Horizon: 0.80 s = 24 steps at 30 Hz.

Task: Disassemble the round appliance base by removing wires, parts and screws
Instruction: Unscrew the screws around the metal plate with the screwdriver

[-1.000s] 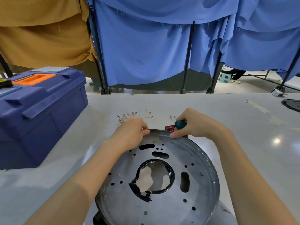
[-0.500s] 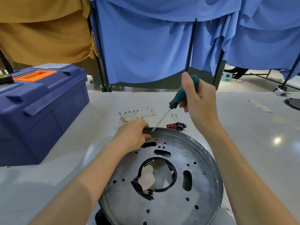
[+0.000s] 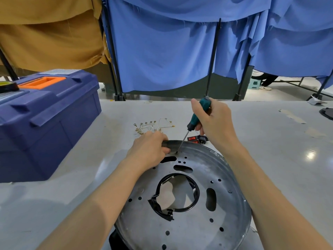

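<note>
Lowest in the frame, filling the bottom centre, the round appliance base lies flat on the grey table, a metal disc pierced with small holes and slots around a large central opening ringed in black. Both bare forearms run up from the bottom corners across it. At the disc's far rim, just left of centre, the left hand curls over the black edge, its fingers closed on the rim and pressing it down. Right beside those fingers the tip of the screwdriver stands in a small hole near the rim; its thin shaft slants up and to the right to a green and black handle. The right hand is wrapped tight around that handle, thumb up along its side, at the centre of the frame. Just beyond the rim lies a black switch part with red rockers. Farther back, left of centre, loose wires and screws are spread on the table. A blue toolbox sits at mid left. Blue curtains hang across the top.
</note>
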### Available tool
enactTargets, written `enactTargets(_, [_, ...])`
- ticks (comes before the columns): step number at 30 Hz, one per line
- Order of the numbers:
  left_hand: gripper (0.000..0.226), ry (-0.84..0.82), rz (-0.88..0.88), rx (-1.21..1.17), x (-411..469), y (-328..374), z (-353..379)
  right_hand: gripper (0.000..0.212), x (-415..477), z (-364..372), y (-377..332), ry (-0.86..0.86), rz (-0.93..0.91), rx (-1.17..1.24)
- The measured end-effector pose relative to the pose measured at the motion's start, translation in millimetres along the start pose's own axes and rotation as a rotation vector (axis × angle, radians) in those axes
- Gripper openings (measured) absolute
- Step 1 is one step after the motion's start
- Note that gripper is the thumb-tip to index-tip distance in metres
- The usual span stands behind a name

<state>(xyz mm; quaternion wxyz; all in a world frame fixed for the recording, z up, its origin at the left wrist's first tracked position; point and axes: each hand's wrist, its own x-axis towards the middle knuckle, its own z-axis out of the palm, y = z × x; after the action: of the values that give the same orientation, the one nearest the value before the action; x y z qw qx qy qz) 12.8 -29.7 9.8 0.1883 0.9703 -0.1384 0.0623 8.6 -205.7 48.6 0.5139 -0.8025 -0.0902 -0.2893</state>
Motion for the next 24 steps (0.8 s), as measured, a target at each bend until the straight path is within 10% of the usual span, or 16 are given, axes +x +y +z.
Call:
enactTargets(10, [0.026, 0.007, -0.001, 0.013, -4.0, 4.3, -3.1, 0.038, 0.3, 1.1, -9.3, -0.140, -0.058, -0.043])
enactTargets(16, [0.043, 0.226, 0.101, -0.635, -7.9, 23.4, -12.7, 0.045, 1.0, 3.1, -12.1, -0.238, -0.088, -0.073])
enactTargets(24, [0.020, 0.197, 0.135, -0.626, -1.7, 47.4, -8.5, 0.046, 3.1, 2.7, -8.8, -0.269, -0.036, -0.182])
